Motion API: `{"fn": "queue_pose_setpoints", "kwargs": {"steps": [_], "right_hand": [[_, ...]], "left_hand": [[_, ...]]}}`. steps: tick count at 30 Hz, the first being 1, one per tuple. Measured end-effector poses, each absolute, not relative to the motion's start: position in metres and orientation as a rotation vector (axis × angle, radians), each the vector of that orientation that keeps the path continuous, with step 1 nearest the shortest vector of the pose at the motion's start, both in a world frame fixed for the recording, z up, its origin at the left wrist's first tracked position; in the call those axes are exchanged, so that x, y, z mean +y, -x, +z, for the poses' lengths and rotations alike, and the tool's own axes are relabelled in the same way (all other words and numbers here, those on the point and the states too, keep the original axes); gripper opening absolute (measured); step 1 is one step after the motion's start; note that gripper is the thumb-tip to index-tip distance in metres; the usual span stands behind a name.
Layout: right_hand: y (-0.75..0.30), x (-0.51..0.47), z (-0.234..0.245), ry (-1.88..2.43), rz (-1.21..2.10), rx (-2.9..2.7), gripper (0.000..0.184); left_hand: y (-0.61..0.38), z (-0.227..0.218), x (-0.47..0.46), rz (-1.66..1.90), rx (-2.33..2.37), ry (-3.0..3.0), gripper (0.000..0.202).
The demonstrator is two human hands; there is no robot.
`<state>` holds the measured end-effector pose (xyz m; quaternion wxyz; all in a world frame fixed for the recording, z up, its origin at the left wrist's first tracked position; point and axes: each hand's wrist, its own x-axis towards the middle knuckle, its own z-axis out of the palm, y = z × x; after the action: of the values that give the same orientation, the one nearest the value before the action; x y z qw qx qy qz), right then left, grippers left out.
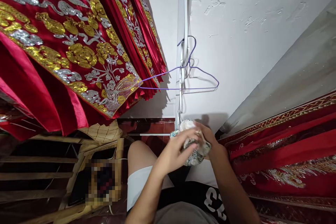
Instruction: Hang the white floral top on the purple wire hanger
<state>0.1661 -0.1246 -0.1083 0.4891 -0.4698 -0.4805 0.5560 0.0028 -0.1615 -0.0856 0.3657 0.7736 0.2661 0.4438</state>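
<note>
A bunched, light patterned cloth, white with green and dark markings, is held in front of my lap. My left hand curls over its near left side, with the thumb and fingers bent around the folds. On the far right side my right hand grips the same cloth; its fingers are partly hidden behind the folds and slightly blurred. Above both hands, a thin purple clothes hanger hangs bare from a white hook strip by the wall. The kind of garment cannot be made out.
Red embroidered fabric with gold and silver sequins hangs at the upper left. More red decorated cloth lies along the right. A wooden bamboo-like chair stands at the lower left, partly blurred out. Behind is a white wall.
</note>
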Motion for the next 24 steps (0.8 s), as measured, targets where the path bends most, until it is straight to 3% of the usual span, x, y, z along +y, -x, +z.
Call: {"fn": "queue_pose_setpoints", "kwargs": {"steps": [3,5,7,10,14,20,24], "right_hand": [[-0.175,-0.123,-0.074,1.061,1.69,-1.276,0.025],[-0.18,-0.12,-0.049,1.035,1.758,-1.509,0.015],[-0.184,-0.113,-0.028,1.042,1.571,-1.81,0.007],[-0.19,-0.088,-0.016,1.107,1.077,-1.917,0.015],[-0.201,-0.038,-0.045,1.159,0.609,-1.577,0.041],[-0.222,-0.022,-0.085,1.178,0.73,-1.65,0.043],[-0.24,-0.042,-0.072,1.308,0.59,-1.648,0.043]], "left_hand": [[0.017,-0.081,-0.142,1.354,0.805,-1.88,0.056],[0.025,-0.081,-0.125,1.249,0.778,-1.962,0.048],[0.028,-0.085,-0.11,1.016,0.738,-2.089,0.039],[0.035,-0.092,-0.097,0.754,0.946,-2.289,0.047],[0.069,-0.092,-0.09,0.409,1.401,-2.408,0.043],[0.129,-0.08,-0.089,-0.006,1.541,-2.45,0.034],[0.144,-0.063,-0.089,0.055,1.761,-2.434,0.027]]}}
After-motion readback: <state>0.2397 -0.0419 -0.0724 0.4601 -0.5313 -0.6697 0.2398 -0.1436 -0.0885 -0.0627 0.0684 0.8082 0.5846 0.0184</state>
